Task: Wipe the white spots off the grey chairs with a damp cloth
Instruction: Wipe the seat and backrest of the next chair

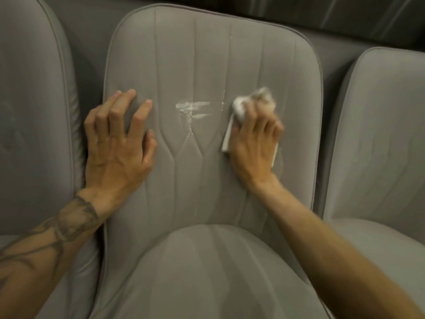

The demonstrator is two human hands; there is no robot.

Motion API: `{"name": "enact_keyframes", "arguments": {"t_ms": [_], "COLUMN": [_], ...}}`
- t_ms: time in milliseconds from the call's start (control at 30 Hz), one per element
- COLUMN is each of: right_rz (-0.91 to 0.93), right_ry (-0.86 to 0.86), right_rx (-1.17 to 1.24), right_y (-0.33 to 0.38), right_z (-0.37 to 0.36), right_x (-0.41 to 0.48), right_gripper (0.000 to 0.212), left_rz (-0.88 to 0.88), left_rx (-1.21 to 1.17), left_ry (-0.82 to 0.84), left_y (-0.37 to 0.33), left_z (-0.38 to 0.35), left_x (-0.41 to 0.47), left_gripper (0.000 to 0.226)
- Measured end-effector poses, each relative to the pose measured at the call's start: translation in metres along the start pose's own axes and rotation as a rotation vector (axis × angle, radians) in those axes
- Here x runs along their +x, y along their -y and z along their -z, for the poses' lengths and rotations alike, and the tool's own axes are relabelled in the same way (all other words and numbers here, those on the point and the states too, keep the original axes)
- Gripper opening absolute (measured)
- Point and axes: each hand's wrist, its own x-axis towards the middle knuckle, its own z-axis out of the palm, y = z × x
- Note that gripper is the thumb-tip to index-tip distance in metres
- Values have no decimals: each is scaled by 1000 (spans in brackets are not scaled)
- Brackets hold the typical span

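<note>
1. The white smear (192,107) sits mid-backrest on the middle grey chair (207,54), stretched sideways, with flecks trailing down the stitched seam (189,132) toward 6 o'clock. Risk: the streaked look suggests the mark spreads rather than lifts, so further passes may widen it.
2. The cloth (239,109) lies just at 3 o'clock of the smear, bunched under the right hand (253,139), whose fingers are curled around it and press it to the fabric. One end hangs loose by the thumb; it may drag residue onto clean fabric.
3. White in the seam grooves could stay unless the cloth is worked into them.
4. The left hand (119,143), at 9 o'clock, rests flat with fingers spread, holding nothing. If it slips, the backrest may give under pressure.
5. The neighbouring chairs look blurred; I cannot tell whether they carry spots.
</note>
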Motion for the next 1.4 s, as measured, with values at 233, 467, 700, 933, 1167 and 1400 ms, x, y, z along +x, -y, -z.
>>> {"name": "enact_keyframes", "arguments": {"t_ms": [233,467,700,933,1167,1400], "right_rz": [164,107,16,234,14,477], "right_ry": [50,174,-89,242,-22,405], "right_rx": [-41,11,-107,-7,-71,-87], "right_y": [-33,2,-34,2,-38,-23], "right_z": [8,10,-2,15,11,31], "right_x": [27,-27,68,-36,61,-141], "right_gripper": [35,40,26,41,27,48], "left_rz": [13,3,4,4,5,13], "left_rx": [-5,-17,7,6,-14,-15], "left_ry": [27,8,25,19,25,27], "left_y": [-1,3,1,2,3,1], "left_z": [3,2,1,1,0,0], "left_x": [1,0,0,0,0,0], "left_gripper": [50,49,50,50,50,49]}}
